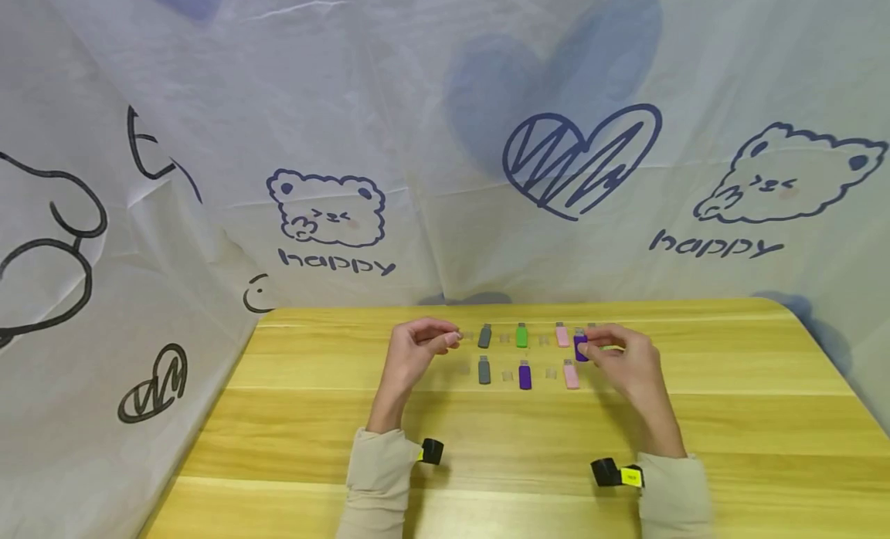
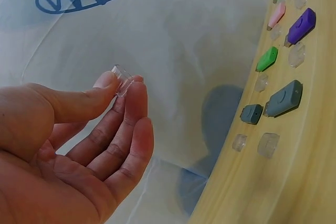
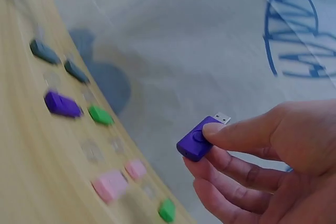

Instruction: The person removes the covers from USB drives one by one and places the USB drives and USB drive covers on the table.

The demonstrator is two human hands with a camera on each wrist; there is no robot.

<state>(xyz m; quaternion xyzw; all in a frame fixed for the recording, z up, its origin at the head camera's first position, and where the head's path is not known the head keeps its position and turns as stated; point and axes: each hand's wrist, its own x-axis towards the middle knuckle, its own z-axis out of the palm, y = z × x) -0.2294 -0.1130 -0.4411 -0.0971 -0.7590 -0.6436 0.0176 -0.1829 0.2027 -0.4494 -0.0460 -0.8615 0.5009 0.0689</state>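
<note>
Between left thumb and forefinger, a small clear plastic cap (image 2: pixel 123 81) is pinched; the left hand (image 1: pixel 412 359) is above the table's left side. The right hand (image 1: pixel 631 367) pinches a purple USB stick (image 3: pixel 195 139) by its body, its metal plug bare. Below and between the hands lie uncapped USB sticks in two rows: grey ones (image 1: pixel 484 336), a green one (image 1: pixel 521 336), pink ones (image 1: pixel 571 374) and another purple one (image 1: pixel 524 375). Clear caps (image 1: pixel 507 376) lie among them. A second green stick (image 3: pixel 167 210) shows in the right wrist view, mostly covered by the right hand from above.
The wooden table (image 1: pixel 514 454) ends at a pale hanging cloth (image 1: pixel 445 215) printed with hearts and bears, close behind the back row. More cloth hangs along the left side. Black wrist devices (image 1: pixel 432 451) sit by both sleeves.
</note>
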